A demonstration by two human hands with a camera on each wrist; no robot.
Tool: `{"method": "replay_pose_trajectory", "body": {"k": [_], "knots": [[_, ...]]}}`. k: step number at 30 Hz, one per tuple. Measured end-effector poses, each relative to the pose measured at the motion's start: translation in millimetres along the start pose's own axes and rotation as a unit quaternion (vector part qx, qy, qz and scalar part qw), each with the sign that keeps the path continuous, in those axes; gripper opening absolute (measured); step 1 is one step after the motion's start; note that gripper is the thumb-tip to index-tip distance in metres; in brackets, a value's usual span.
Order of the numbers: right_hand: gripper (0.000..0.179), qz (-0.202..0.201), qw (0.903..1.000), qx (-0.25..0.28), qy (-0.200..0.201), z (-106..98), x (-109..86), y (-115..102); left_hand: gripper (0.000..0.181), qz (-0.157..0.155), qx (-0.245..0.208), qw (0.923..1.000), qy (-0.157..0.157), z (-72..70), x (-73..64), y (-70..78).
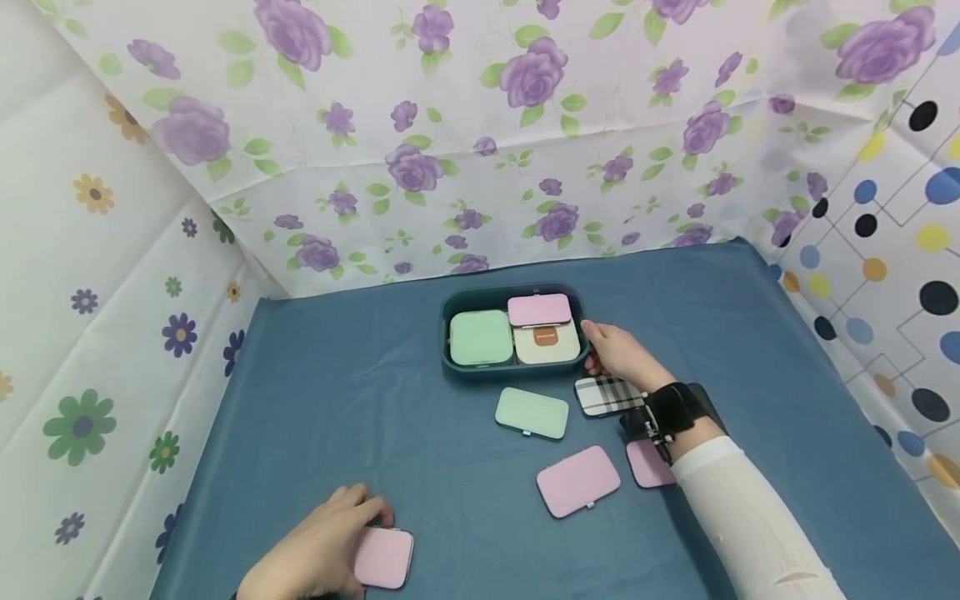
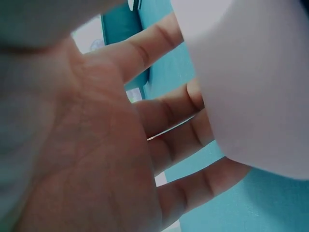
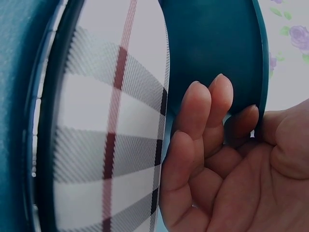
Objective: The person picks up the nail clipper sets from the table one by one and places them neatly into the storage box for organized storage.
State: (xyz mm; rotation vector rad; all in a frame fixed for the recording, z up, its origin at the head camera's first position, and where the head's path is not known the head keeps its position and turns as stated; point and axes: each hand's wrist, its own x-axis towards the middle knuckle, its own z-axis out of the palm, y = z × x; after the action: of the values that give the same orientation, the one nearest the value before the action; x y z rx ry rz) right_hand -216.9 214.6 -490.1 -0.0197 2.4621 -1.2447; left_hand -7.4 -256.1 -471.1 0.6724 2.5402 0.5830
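Note:
At the lower left, my left hand (image 1: 318,546) holds a small flat pink case (image 1: 385,558) by its edges. The left wrist view has the fingers (image 2: 178,108) reaching under the edge of this case. My right hand (image 1: 622,354) grips the right end of a dark teal bin (image 1: 480,375), with the thumb at its rim. Inside the bin lie a mint case (image 1: 481,337), a cream case (image 1: 551,348) with a brown label, and a pink case (image 1: 538,309) at the back. A black-and-white plaid case (image 1: 603,396) lies just below the right hand.
In front of the bin are a mint case (image 1: 532,413) and a pink case (image 1: 577,481) with a small clasp. Another pink case (image 1: 649,463) is partly hidden by the right wrist. A blue cloth (image 1: 337,400) covers the table, with patterned sheets (image 1: 450,125) around it.

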Motion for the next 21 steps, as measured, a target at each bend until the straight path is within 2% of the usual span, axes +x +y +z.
{"method": "replay_pose_trajectory", "body": {"k": [6,14,21], "knots": [[0.067,0.003,1.0,0.001,0.0,-3.8,-0.7,2.2,0.082,0.009,0.022,0.9996,0.015,3.8,3.0,1.1],[0.067,0.0,1.0,0.001,0.001,-1.9,-0.2,-0.4,0.073,0.018,0.021,0.9996,-0.005,-0.7,3.1,-0.4],[0.069,0.001,1.0,0.003,-0.004,-2.1,-3.7,-3.1,0.072,0.027,0.021,0.9994,0.003,-3.0,2.9,-1.1]]}}
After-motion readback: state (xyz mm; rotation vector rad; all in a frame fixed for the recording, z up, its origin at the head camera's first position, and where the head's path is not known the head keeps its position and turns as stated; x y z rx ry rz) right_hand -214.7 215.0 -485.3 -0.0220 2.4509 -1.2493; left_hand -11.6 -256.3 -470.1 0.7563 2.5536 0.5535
